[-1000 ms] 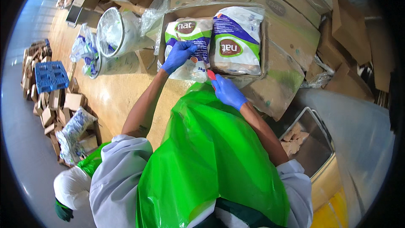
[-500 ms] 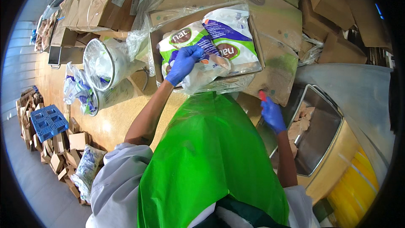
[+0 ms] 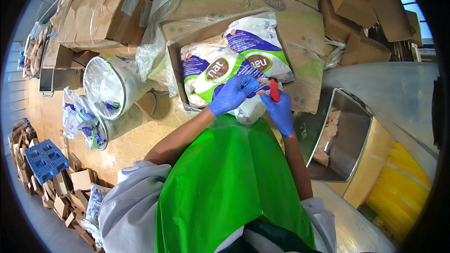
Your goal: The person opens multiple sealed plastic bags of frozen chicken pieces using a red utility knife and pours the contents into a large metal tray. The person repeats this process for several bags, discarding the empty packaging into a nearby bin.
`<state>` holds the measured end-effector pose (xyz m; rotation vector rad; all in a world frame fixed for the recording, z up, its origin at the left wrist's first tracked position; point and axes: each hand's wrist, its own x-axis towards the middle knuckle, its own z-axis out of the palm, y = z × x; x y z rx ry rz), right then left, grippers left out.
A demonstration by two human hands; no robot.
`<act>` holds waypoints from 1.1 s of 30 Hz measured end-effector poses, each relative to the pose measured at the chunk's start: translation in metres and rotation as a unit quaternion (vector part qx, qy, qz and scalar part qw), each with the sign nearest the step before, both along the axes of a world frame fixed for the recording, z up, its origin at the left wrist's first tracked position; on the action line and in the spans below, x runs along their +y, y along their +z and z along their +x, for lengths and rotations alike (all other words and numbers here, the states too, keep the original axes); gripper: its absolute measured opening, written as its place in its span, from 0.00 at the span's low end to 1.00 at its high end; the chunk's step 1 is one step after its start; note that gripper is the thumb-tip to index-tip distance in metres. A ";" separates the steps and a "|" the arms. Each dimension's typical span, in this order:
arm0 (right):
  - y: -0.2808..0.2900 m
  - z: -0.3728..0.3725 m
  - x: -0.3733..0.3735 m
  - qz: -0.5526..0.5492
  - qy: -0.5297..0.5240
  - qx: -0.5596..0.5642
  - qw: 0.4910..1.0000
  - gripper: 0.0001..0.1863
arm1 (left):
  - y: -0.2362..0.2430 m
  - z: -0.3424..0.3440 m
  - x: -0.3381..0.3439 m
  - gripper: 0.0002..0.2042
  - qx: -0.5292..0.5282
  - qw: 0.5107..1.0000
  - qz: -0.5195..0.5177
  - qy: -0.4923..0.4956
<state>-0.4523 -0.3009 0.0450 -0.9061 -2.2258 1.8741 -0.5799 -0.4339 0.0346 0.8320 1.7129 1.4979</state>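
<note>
Gloved in blue, my left hand (image 3: 234, 94) is closed on the lower edge of a printed plastic bag (image 3: 206, 63), white, green and purple. The bag lies in an open cardboard box (image 3: 199, 35) lined with clear plastic. My right hand (image 3: 280, 111), also gloved in blue, grips a small red hand tool (image 3: 274, 92) with a dark tip. The tool is upright at the bag's right corner, close to my left fingers; whether it touches the film cannot be made out. Behind and to the right rests a second similar bag (image 3: 260, 35). The bags' contents are mostly hidden.
To the right stands a deep metal tub (image 3: 344, 159) with pale brown pieces (image 3: 328, 140) inside. At left, hoop frames hold clear waste bags (image 3: 105, 89) with discarded film. Stacked cartons (image 3: 300, 23) surround the box. A blue pallet (image 3: 47, 160) sits among cardboard at far left.
My right hand has come from beside the metal tub to the bag, bringing the red tool. The front bag has turned and lies flatter, and my left hand has shifted to its lower edge.
</note>
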 end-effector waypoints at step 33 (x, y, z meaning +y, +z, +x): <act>0.137 0.215 0.119 0.514 0.180 -0.131 0.828 0.13 | 0.147 0.134 0.161 0.07 0.216 0.920 0.061 -0.321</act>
